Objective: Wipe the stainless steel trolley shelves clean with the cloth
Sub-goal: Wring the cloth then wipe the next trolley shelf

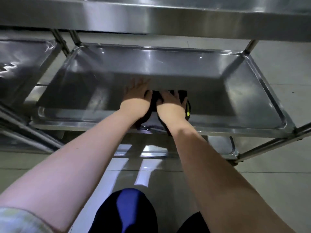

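While the right hand (170,102) presses it, the cloth (154,105) runs front-to-back.

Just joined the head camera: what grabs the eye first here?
The left hand and right hand rest side by side on a dark cloth near the front edge of the middle shelf. A yellow tag shows at the cloth's right edge, and the upper shelf looms across the top.
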`<action>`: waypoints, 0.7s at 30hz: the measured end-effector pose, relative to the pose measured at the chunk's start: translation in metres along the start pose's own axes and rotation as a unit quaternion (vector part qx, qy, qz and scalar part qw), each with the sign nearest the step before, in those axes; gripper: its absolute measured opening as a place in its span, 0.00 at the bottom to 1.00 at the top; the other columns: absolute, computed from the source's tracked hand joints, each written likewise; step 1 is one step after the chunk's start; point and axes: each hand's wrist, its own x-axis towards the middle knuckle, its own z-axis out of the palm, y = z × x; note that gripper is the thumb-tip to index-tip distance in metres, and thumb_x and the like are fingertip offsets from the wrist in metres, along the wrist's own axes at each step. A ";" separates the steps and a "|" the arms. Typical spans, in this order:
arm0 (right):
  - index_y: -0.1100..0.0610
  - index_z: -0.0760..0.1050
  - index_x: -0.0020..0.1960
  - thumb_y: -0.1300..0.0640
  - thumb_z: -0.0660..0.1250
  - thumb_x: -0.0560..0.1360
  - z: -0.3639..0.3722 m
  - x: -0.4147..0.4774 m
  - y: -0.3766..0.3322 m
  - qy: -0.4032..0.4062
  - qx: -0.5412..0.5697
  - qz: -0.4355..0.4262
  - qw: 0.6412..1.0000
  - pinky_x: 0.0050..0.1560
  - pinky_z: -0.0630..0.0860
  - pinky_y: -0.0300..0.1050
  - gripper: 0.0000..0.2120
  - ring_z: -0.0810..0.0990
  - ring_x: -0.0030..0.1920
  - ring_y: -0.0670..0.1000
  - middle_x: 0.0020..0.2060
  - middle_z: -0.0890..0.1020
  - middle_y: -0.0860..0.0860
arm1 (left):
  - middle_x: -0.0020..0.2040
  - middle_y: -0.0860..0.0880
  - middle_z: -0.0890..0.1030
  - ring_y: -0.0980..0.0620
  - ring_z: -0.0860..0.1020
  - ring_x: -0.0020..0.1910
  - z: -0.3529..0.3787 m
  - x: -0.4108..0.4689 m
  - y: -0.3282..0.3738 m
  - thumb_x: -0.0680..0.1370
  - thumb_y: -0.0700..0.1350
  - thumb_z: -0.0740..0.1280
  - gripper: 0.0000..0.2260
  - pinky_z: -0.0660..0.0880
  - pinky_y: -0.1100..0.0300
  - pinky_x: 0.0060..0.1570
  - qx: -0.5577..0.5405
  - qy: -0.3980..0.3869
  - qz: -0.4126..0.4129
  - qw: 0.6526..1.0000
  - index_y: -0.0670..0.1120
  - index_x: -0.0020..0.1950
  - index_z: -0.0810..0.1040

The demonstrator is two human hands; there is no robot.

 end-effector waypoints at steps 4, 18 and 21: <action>0.46 0.57 0.79 0.50 0.53 0.84 -0.024 0.006 0.062 -0.019 -0.002 0.018 1.000 0.76 0.44 0.54 0.23 0.48 0.79 0.52 0.79 0.55 0.43 | 0.81 0.47 0.52 0.40 0.47 0.79 0.036 -0.020 0.035 0.82 0.61 0.50 0.26 0.39 0.35 0.71 0.109 -0.062 -0.046 0.991 0.55 0.79 0.56; 0.33 0.45 0.77 0.33 0.48 0.79 0.000 0.013 0.065 -0.037 -0.183 -0.003 0.982 0.76 0.39 0.57 0.28 0.41 0.79 0.57 0.79 0.45 0.44 | 0.80 0.41 0.41 0.32 0.41 0.77 -0.038 0.007 -0.136 0.77 0.71 0.44 0.27 0.36 0.34 0.72 0.243 -0.099 -0.129 0.956 0.71 0.75 0.41; 0.34 0.45 0.77 0.34 0.48 0.79 0.000 0.013 0.064 -0.037 -0.187 0.000 0.982 0.76 0.39 0.57 0.28 0.41 0.79 0.57 0.80 0.45 0.44 | 0.79 0.35 0.41 0.28 0.40 0.75 -0.001 0.016 -0.065 0.81 0.65 0.48 0.25 0.38 0.33 0.72 0.204 -0.099 -0.091 0.970 0.71 0.75 0.42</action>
